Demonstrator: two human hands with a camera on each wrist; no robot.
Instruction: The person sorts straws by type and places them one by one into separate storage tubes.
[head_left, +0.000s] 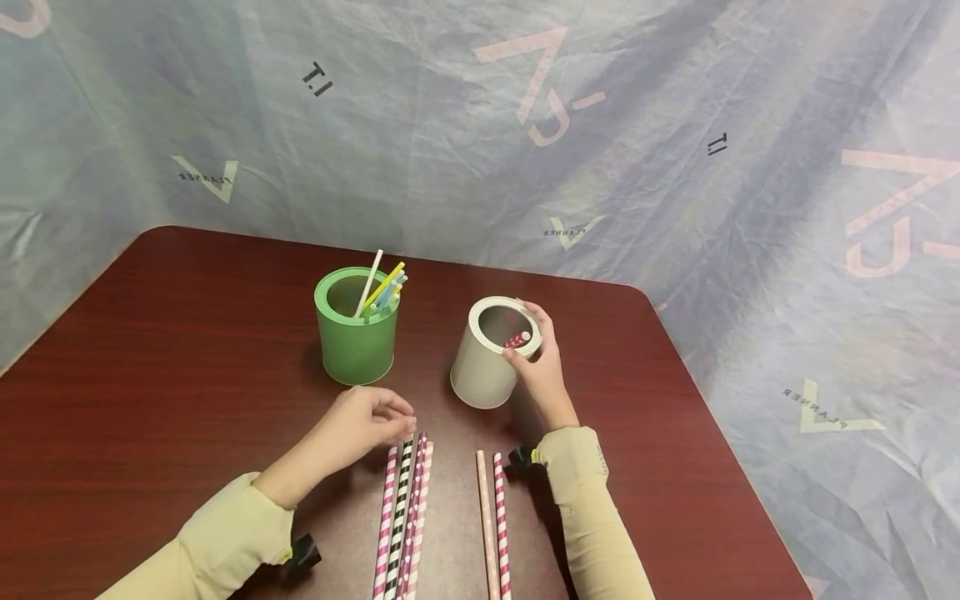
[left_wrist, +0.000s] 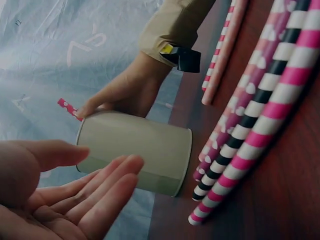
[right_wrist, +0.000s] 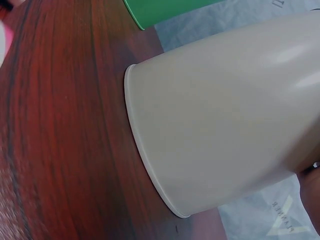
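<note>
My right hand [head_left: 546, 375] grips a cream-coloured can [head_left: 480, 379] near its top, thumb at the front rim and fingers round the far side. Inside leans a red paper straw with white dots [head_left: 517, 340]; its end also shows in the left wrist view. My left hand [head_left: 367, 425] hovers at the far ends of a row of paper straws, holding nothing, thumb and fingers apart. That row has a pink-striped straw [left_wrist: 250, 155], a black-striped straw [left_wrist: 248, 119], a purple dotted straw [head_left: 412, 525] and a pale pink-striped straw [head_left: 422, 500].
A green can [head_left: 358, 350] with several straws [head_left: 386, 292] stands at the back left. Right of the row lie a pale pink straw [head_left: 487, 525] and a red-striped straw [head_left: 502, 525]. A printed cloth [head_left: 420, 125] hangs behind the dark red table [head_left: 187, 358].
</note>
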